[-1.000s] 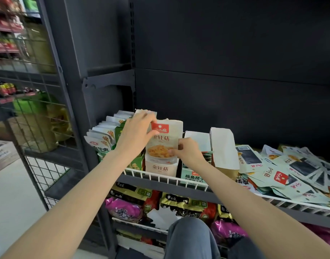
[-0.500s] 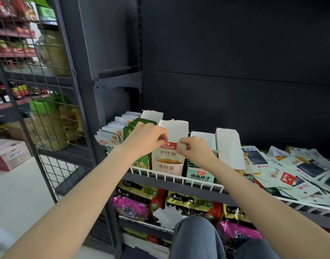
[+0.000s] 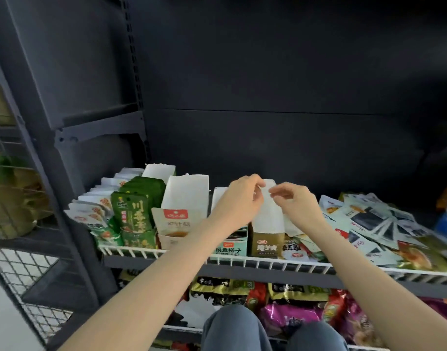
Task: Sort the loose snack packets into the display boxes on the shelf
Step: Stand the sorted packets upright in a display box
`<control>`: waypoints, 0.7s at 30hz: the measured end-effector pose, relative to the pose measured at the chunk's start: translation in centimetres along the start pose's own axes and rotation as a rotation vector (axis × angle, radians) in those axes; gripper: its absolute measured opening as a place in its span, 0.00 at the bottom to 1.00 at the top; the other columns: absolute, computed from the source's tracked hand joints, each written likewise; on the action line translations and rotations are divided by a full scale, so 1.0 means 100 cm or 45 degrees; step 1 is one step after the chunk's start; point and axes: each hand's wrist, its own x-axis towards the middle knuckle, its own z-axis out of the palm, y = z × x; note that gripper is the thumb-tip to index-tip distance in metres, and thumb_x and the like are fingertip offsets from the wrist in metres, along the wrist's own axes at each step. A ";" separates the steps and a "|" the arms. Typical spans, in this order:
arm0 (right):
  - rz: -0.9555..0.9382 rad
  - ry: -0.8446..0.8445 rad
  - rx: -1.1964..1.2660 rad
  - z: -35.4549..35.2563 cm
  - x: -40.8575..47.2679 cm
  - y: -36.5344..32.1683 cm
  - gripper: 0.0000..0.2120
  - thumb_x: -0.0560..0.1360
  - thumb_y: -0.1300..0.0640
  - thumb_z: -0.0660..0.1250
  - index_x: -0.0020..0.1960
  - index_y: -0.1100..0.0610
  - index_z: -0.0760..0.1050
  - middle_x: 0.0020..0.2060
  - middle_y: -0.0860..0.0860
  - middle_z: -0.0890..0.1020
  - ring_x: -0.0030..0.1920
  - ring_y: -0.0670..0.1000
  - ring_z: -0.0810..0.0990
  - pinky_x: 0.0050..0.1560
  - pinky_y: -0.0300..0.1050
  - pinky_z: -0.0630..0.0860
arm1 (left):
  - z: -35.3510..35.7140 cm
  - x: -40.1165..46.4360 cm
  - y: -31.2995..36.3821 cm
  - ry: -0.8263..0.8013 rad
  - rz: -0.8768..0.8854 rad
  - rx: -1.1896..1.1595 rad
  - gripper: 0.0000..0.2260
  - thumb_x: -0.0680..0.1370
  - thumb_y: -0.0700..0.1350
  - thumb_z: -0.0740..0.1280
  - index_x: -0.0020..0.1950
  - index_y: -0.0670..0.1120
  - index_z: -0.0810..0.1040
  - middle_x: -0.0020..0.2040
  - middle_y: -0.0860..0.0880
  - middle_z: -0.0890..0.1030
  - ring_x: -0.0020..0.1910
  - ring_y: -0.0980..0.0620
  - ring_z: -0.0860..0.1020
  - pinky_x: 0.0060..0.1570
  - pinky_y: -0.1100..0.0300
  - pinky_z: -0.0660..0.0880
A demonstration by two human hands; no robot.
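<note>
Display boxes stand in a row on the wire-fronted shelf [image 3: 268,263]. A white and orange box [image 3: 184,198] holds a mushroom packet [image 3: 175,221]. To its right are a teal box [image 3: 228,248] and a brown box [image 3: 267,245] with a tall white flap [image 3: 268,214]. My left hand [image 3: 239,200] and my right hand [image 3: 294,202] meet at the flap's top edge, and each pinches it with its fingertips. A heap of loose snack packets [image 3: 369,224] lies to the right of the boxes.
Green packets [image 3: 133,211] and white packets [image 3: 90,211] fill the boxes at the left end. A dark upright post [image 3: 73,224] bounds the shelf on the left. Bagged snacks [image 3: 288,312] fill the lower shelf. My knees [image 3: 232,330] are below.
Both hands left the mushroom packet, which now sits down in its box, and moved right to the brown box's flap. The view has swung to the right.
</note>
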 end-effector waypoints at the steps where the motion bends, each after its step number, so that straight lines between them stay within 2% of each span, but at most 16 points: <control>1: 0.068 0.029 -0.031 -0.006 0.002 0.015 0.10 0.77 0.62 0.62 0.54 0.54 0.79 0.48 0.47 0.82 0.47 0.45 0.78 0.46 0.36 0.72 | 0.017 0.010 0.010 -0.043 -0.009 -0.044 0.13 0.79 0.39 0.60 0.63 0.45 0.73 0.58 0.47 0.76 0.56 0.52 0.74 0.59 0.56 0.72; 4: 0.247 0.034 -0.159 -0.023 0.007 0.061 0.14 0.76 0.61 0.62 0.62 0.57 0.74 0.55 0.53 0.81 0.51 0.53 0.78 0.46 0.41 0.70 | 0.069 0.037 0.033 -0.232 -0.045 -0.008 0.16 0.79 0.38 0.60 0.68 0.40 0.67 0.64 0.42 0.71 0.62 0.46 0.72 0.60 0.58 0.68; 6: 0.300 -0.072 -0.310 -0.031 0.012 0.091 0.20 0.76 0.61 0.64 0.67 0.58 0.69 0.59 0.57 0.78 0.56 0.59 0.77 0.47 0.44 0.70 | 0.102 0.053 0.041 -0.389 -0.073 0.107 0.17 0.79 0.38 0.60 0.67 0.38 0.65 0.64 0.40 0.70 0.62 0.43 0.71 0.57 0.56 0.68; 7: 0.301 -0.148 -0.404 -0.033 0.015 0.103 0.23 0.75 0.61 0.64 0.69 0.58 0.67 0.62 0.59 0.76 0.59 0.59 0.75 0.51 0.46 0.70 | 0.119 0.060 0.042 -0.472 -0.085 0.192 0.18 0.78 0.37 0.60 0.68 0.37 0.65 0.65 0.39 0.70 0.62 0.42 0.71 0.56 0.55 0.69; 10: 0.289 -0.355 -0.527 -0.037 0.020 0.131 0.27 0.75 0.59 0.65 0.72 0.56 0.63 0.69 0.59 0.68 0.68 0.59 0.67 0.65 0.49 0.65 | 0.157 0.074 0.040 -0.674 -0.094 0.513 0.20 0.78 0.37 0.60 0.70 0.36 0.65 0.68 0.38 0.69 0.64 0.42 0.71 0.62 0.54 0.70; 13: 0.256 -0.488 -0.485 -0.045 0.021 0.146 0.24 0.75 0.58 0.67 0.70 0.55 0.67 0.69 0.54 0.70 0.68 0.55 0.68 0.65 0.44 0.63 | 0.177 0.082 0.034 -0.829 -0.097 0.662 0.15 0.79 0.35 0.58 0.65 0.34 0.71 0.63 0.39 0.74 0.60 0.43 0.74 0.58 0.56 0.70; 16: 0.222 -0.493 -0.570 -0.052 0.024 0.158 0.22 0.76 0.61 0.64 0.70 0.55 0.69 0.68 0.54 0.72 0.65 0.54 0.71 0.62 0.42 0.65 | 0.183 0.086 0.028 -0.814 -0.033 0.688 0.12 0.79 0.36 0.59 0.61 0.36 0.74 0.56 0.40 0.78 0.54 0.44 0.77 0.49 0.56 0.71; 18: 0.234 -0.473 -0.547 -0.053 0.027 0.162 0.21 0.77 0.63 0.63 0.69 0.56 0.69 0.68 0.53 0.72 0.65 0.53 0.72 0.63 0.41 0.66 | 0.186 0.087 0.026 -0.812 0.043 0.736 0.11 0.80 0.37 0.58 0.60 0.36 0.74 0.55 0.39 0.78 0.50 0.44 0.77 0.44 0.56 0.69; 21: 0.323 -0.436 -0.381 -0.053 0.030 0.165 0.23 0.76 0.68 0.60 0.70 0.58 0.68 0.69 0.54 0.71 0.68 0.52 0.70 0.68 0.44 0.66 | 0.187 0.080 0.035 -0.787 0.191 0.926 0.13 0.79 0.33 0.55 0.61 0.35 0.75 0.58 0.39 0.77 0.53 0.42 0.77 0.44 0.56 0.72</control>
